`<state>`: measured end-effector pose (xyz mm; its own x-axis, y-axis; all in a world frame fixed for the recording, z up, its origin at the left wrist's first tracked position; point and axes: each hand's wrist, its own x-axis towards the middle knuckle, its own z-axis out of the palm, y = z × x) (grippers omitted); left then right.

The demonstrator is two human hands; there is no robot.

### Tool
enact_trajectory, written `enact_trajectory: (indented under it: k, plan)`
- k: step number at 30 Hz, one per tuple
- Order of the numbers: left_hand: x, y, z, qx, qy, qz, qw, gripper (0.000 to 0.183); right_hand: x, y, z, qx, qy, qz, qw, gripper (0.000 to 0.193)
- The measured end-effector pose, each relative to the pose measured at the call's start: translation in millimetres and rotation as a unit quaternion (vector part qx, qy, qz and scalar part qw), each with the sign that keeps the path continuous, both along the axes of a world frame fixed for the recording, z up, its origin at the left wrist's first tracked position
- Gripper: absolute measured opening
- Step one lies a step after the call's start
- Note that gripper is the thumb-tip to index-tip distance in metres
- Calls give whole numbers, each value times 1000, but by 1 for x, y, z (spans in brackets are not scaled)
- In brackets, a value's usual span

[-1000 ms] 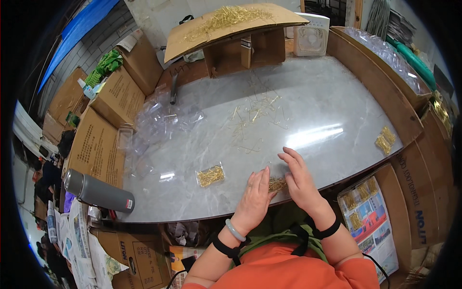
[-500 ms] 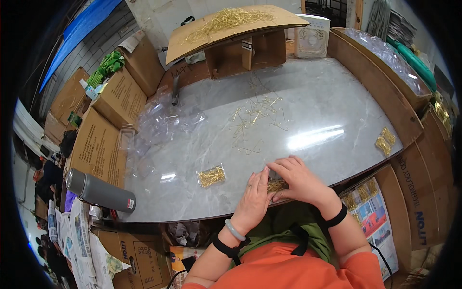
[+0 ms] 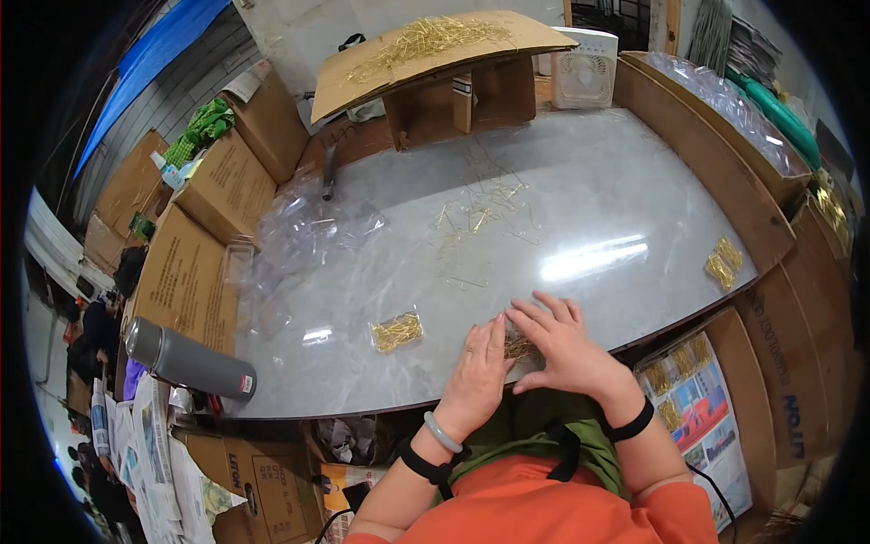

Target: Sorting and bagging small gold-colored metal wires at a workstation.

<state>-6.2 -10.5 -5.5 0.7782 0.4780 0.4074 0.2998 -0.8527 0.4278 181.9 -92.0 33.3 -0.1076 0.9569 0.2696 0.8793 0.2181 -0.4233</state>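
At the near edge of the table, my left hand and my right hand cup a small bundle of gold wire hooks from both sides. The left fingers lie straight and pressed together along it. My right fingers curve over its far side, slightly parted, with the thumb held off below. Much of the bundle is hidden by the hands. Left of them lies a clear plastic box filled with similar gold hooks. Loose gold hooks are scattered farther back on the grey marbled tabletop.
Clear plastic boxes are heaped at left, near a dark-handled tool. A grey bottle stands at the near left. Gold hooks pile on a cardboard shelf. A white fan and filled packs are at right.
My right fingers have lifted and spread a little, and the right thumb has drawn away from the bundle. My left hand stays almost where it was.
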Motion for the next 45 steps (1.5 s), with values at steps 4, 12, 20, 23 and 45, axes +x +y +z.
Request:
enact_trajectory:
  k: [4,12,20,23,45]
  plan:
    - [2,0,3,-10,-3,-10,1000,74,20,10,-1,-9,-40,24,999,105]
    - [0,4,-2,-11,-13,-14,1000,73,-4,0,-15,44,53,-22,997,72]
    - [-1,4,3,-29,-5,-24,999,73,1,-1,-21,55,62,-23,996,66]
    - [-3,6,4,-53,1,-26,998,77,1,3,-22,50,77,-16,996,67]
    - [-44,4,43,-143,63,147,977,46,-3,20,10,20,13,77,997,66]
